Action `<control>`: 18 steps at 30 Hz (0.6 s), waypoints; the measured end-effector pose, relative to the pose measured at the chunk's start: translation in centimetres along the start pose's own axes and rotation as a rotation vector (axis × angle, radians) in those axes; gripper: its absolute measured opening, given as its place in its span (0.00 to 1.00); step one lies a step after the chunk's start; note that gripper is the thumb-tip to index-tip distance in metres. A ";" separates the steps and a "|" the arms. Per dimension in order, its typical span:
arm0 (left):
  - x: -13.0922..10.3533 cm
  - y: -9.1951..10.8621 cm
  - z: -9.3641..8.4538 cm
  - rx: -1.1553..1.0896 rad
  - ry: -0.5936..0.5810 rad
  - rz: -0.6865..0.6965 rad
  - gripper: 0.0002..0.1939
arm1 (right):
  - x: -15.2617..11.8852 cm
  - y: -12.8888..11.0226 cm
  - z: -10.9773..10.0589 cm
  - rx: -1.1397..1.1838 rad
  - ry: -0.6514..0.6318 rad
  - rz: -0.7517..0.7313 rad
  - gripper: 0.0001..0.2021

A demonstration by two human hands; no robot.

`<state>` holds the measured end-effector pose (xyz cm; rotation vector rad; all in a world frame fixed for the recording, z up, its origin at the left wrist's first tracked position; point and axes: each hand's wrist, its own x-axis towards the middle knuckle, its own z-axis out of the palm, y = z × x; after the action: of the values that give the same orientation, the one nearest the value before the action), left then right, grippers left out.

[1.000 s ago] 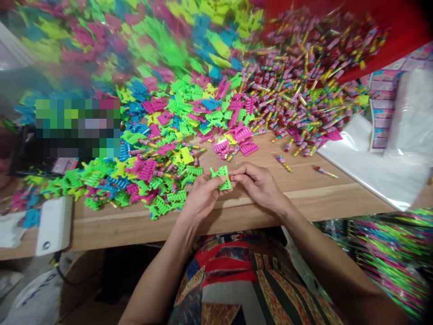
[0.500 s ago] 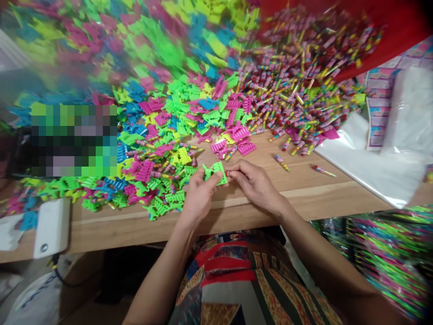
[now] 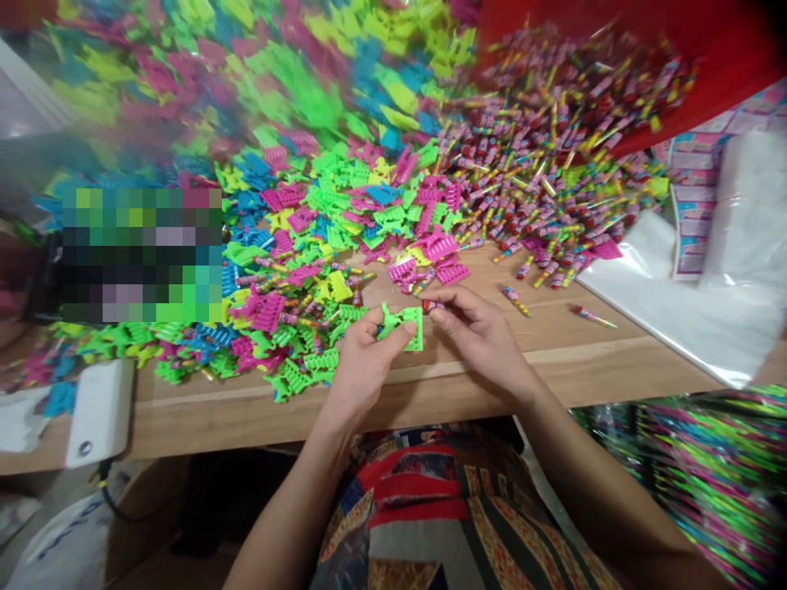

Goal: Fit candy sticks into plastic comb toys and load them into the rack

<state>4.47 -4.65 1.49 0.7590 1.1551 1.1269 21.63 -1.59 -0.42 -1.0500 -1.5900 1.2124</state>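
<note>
My left hand [image 3: 367, 360] is closed on a bright green slotted plastic piece [image 3: 414, 338], its thumb lying across the front. My right hand [image 3: 489, 336] pinches a small tube [image 3: 432, 305] with a red end between thumb and fingertips, just right of the green piece and apart from it. Beyond my hands lie slotted pink pieces [image 3: 452, 273]. To the left spreads a pile of similar green, pink, blue and yellow pieces [image 3: 320, 287], with some small tubes mixed in.
A heap of small tubes [image 3: 541, 164] covers the back right of the wooden table [image 3: 553, 360]. Clear plastic bags [image 3: 670, 303] and printed cards [image 3: 692, 221] lie at the right. A white power bank [image 3: 102, 410] with a cable sits at the front left edge.
My right hand has drawn slightly away from the green piece, so more of the tube shows. The green piece sits slightly lower and further right in view.
</note>
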 end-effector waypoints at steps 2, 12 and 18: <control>-0.2 0.3 0.0 0.050 0.011 0.010 0.15 | -0.1 0.0 0.1 0.031 -0.018 0.004 0.11; -0.8 0.5 -0.1 0.160 0.074 0.029 0.10 | -0.5 0.6 0.1 -0.091 -0.085 -0.079 0.08; -0.9 -0.3 0.0 0.177 0.101 0.051 0.08 | -0.5 0.9 -0.4 -0.291 -0.155 -0.269 0.07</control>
<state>4.57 -5.62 1.48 0.8798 1.3399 1.1262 22.23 -1.85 -1.36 -0.8975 -2.0016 0.9158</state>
